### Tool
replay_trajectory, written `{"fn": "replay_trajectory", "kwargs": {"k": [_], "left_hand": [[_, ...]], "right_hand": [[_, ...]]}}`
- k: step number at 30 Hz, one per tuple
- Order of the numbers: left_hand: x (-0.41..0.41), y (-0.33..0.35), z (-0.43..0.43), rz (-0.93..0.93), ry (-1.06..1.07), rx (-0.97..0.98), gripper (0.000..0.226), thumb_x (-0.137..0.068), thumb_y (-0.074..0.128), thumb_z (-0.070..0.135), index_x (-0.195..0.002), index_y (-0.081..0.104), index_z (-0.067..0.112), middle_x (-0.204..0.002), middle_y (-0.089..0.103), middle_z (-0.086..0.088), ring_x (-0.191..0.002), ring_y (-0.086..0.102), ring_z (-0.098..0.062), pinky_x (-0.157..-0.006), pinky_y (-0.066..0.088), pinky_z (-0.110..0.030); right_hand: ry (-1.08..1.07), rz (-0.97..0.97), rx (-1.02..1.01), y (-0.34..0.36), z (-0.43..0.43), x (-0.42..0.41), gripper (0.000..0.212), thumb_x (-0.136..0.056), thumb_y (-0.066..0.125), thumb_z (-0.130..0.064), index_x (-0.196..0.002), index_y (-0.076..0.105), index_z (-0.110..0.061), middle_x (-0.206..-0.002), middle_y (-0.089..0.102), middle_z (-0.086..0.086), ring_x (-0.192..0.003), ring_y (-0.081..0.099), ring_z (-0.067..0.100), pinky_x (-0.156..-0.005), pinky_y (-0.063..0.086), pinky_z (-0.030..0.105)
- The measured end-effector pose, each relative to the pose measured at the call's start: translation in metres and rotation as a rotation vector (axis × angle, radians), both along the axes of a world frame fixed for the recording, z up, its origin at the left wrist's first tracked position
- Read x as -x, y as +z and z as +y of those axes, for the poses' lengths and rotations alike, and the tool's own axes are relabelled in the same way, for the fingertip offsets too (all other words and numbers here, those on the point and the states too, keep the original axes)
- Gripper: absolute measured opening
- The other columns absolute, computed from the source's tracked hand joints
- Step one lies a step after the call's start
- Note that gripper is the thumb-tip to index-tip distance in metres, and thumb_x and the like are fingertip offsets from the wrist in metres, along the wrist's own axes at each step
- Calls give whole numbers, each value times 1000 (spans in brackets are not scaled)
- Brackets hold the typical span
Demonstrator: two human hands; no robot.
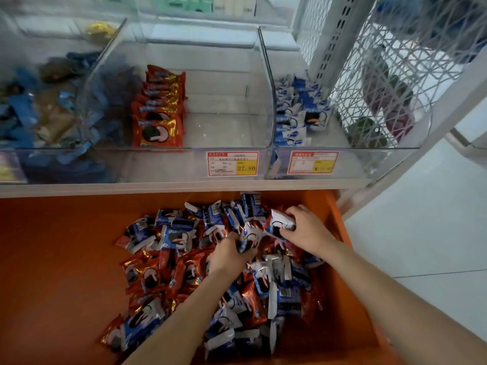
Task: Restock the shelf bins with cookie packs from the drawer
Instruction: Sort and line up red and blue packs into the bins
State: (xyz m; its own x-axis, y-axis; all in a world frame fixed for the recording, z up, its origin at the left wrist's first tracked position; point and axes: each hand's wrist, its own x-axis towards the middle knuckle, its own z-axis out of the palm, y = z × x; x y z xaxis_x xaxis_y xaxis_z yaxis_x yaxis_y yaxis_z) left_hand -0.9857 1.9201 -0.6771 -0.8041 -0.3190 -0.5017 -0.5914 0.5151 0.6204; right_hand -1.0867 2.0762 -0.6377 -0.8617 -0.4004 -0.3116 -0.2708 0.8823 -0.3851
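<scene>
Head: left hand (230, 255), right hand (309, 230) low in drawer (52, 246), fingers (296, 209) curled gripping cookie packs (280, 222).

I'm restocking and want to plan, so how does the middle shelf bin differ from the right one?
The middle bin holds red packs in a neat overlapping row; the right bin holds blue and white packs, loosely heaped. The middle bin's price tag reads 27.80; the right bin's tag shows no readable price. Both are clear plastic and partly bare.
</scene>
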Motion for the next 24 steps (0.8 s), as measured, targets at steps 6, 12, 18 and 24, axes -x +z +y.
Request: {"fn": "replay_trajectory", "kwargs": {"k": [6, 12, 18, 24], "left_hand": [[-29, 43, 3, 104, -31, -3, 63, -90, 61, 43, -140, 39, 13, -131, 55, -4, -100, 58, -16, -77, 42, -19], [-54, 68, 13, 242, 32, -90, 52, -90, 65, 28, -135, 46, 10, -124, 57, -2, -89, 46, -1, -57, 37, 2], [-66, 99, 15, 374, 131, -151, 27, -86, 69, 20, -110, 56, 17, -88, 62, 10, -66, 60, -1, -52, 45, -9], [-77, 134, 11, 433, 132, -156, 26, -85, 70, 27, -103, 51, 28, -83, 60, 13, -63, 56, -4, -52, 44, -11]], "right_hand": [[68, 36, 19, 52, 11, -10, 31, -80, 69, -23, -106, 54, -21, -107, 61, -1, -89, 54, 12, -74, 41, 26], [18, 31, 191, 104, 11, -33, 45, -77, 77, -30, -114, 54, -21, -105, 59, -8, -97, 57, 12, -83, 48, 27], [-74, -4, 430, 134, 15, -62, 43, -83, 71, -32, -115, 43, -28, -94, 48, -18, -71, 46, -8, -53, 37, 5], [-276, -339, 769, 147, 17, -77, 37, -81, 73, -13, -113, 57, -10, -94, 71, 7, -81, 72, 18, -75, 59, 33]]}}
